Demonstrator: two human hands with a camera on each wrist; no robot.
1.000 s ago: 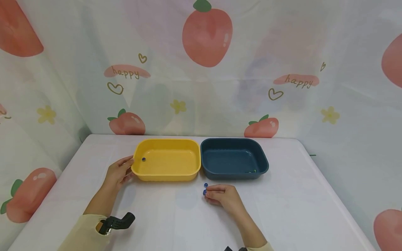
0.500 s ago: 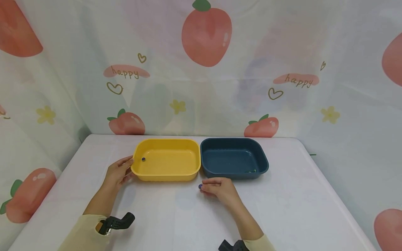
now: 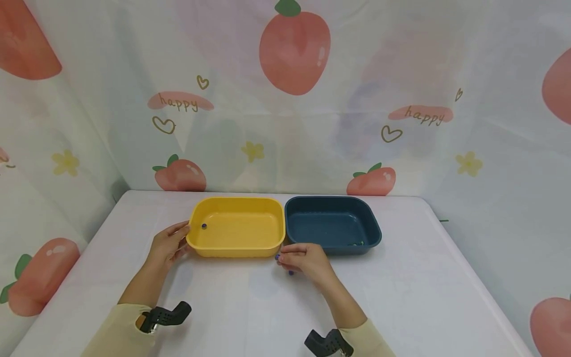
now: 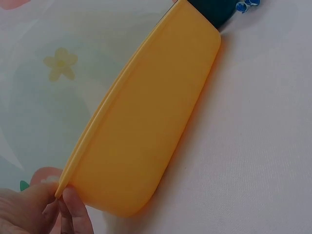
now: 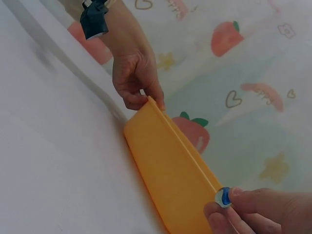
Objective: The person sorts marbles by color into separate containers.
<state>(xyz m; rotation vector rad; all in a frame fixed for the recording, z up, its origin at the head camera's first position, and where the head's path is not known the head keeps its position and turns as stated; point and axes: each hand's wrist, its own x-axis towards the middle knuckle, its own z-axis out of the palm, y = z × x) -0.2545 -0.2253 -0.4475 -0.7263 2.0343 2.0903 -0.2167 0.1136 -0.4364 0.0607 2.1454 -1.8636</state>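
Observation:
My left hand grips the left rim of a yellow plastic basin, thumb on one side and fingers on the other. Between thumb and fingertips my right hand pinches a clear glass marble with a blue swirl, near the basin's front right corner. A second blue marble shows just below the right hand in the head view. Inside the yellow basin, toward its left side, lies one dark blue marble.
A dark teal basin stands right against the yellow one, partly overlapped by the right hand. Small green marbles lie in its front right corner. Both basins sit on a white table, with a fruit-printed cloth behind.
My right hand has moved left and away from me with a marble, up to the yellow basin's front right corner. The left hand stays on the rim.

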